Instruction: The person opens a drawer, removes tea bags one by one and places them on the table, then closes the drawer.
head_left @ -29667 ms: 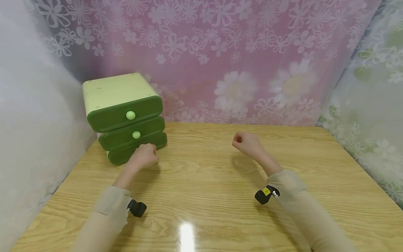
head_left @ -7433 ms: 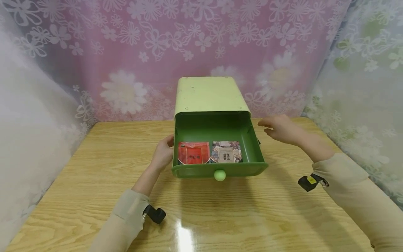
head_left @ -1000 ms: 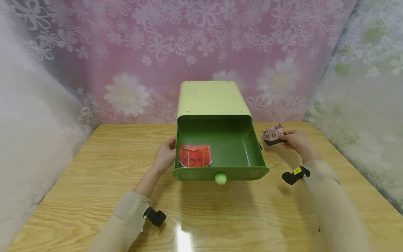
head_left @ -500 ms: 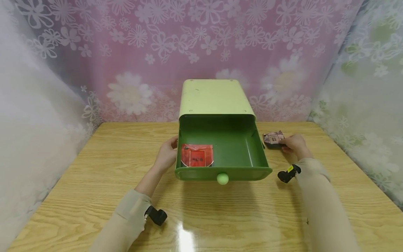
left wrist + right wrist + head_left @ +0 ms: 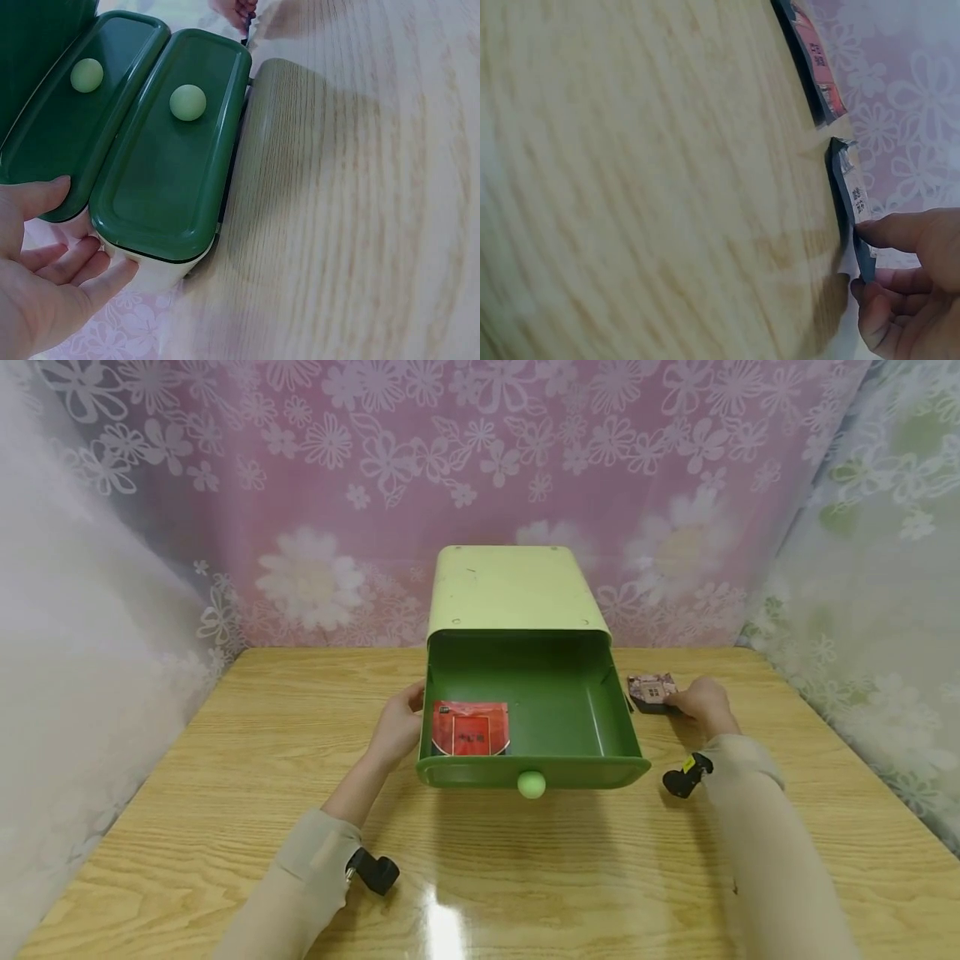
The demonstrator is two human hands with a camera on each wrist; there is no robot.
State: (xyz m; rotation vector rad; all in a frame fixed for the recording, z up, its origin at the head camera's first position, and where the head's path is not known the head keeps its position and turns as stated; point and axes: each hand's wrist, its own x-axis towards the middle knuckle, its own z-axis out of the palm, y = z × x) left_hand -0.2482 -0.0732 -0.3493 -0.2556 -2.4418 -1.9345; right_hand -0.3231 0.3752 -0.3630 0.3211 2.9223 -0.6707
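Note:
A cream-and-green drawer cabinet (image 5: 521, 589) stands mid-table with its top drawer (image 5: 551, 710) pulled out. Flat inside that drawer, at its front left, is a red tea packet (image 5: 470, 729). My left hand (image 5: 396, 727) holds the cabinet's left side; in the left wrist view the thumb lies on the middle drawer's front (image 5: 90, 112) and the fingers touch the side wall. To the cabinet's right, my right hand (image 5: 707, 702) pinches a floral tea packet (image 5: 651, 689) by its edge, close over the table. The right wrist view shows thumb and fingers on either side of it.
Another packet, reddish (image 5: 817, 60), lies beyond the floral one in the right wrist view, mostly hidden by the cabinet in the head view. The round knob (image 5: 532, 785) juts out from the open drawer. Floral curtains (image 5: 480, 460) surround the wooden table (image 5: 300, 710).
The cabinet has gone from the left, drawers shut, to the middle, top drawer open. The floral packet has left the drawer; over the last second my right hand has lowered it at the right.

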